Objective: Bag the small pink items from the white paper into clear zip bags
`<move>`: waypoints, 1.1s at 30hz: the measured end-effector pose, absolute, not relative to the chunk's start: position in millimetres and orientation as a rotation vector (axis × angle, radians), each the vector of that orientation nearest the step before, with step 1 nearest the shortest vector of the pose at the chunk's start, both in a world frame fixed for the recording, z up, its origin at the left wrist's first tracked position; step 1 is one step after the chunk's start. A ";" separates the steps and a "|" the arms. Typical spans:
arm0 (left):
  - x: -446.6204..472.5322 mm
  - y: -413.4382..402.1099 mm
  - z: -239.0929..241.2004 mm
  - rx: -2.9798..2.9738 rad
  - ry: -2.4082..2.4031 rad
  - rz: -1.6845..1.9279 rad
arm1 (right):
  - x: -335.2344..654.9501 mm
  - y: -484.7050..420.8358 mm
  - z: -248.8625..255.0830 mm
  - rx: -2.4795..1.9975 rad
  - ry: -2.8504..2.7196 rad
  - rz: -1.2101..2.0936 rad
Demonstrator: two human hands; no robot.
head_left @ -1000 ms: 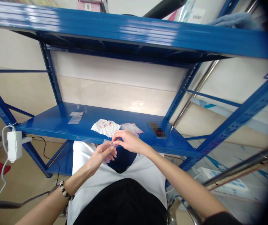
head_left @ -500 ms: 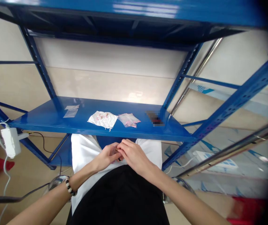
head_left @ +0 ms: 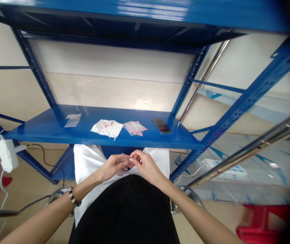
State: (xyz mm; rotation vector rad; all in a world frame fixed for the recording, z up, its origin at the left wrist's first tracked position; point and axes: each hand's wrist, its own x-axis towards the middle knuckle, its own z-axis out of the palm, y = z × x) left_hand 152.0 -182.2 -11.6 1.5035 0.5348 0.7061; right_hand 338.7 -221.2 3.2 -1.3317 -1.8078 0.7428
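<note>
Over my lap, my left hand point(head_left: 114, 166) is closed on a small clear plastic bag point(head_left: 121, 173) with pink bits in it; most of the bag is hidden by the fingers. My right hand point(head_left: 145, 166) meets it from the right, thumb and fingertips pinched at the bag's upper edge. Just beyond both hands, on the blue shelf point(head_left: 89, 136), lies a crumpled white sheet point(head_left: 107, 128) with small pink pieces on it. To its right is another clear bag point(head_left: 135, 128) holding pink pieces.
Flat clear bags point(head_left: 73, 120) lie at the shelf's left. A blurred-out flat object point(head_left: 162, 125) is at its right. A white power strip point(head_left: 7, 155) hangs by the left post. The upper blue shelf point(head_left: 145, 13) overhangs. Red stools stand low on both sides.
The bag with pink bits now shows below my left fingers. My right fingers have drawn up into a pinch, less flat over the left hand. The view has shifted slightly.
</note>
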 end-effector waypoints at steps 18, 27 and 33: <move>148.6 -199.6 1.1 1.927 0.639 0.722 | 336.4 -223.5 4.9 -1.236 -1.943 0.452; 149.5 -177.4 0.7 1.490 0.470 0.706 | 339.6 -217.6 24.6 -1.092 -2.143 0.315; 153.2 -185.9 -9.1 1.234 0.462 0.761 | 335.6 -224.9 18.8 -1.079 -2.077 0.360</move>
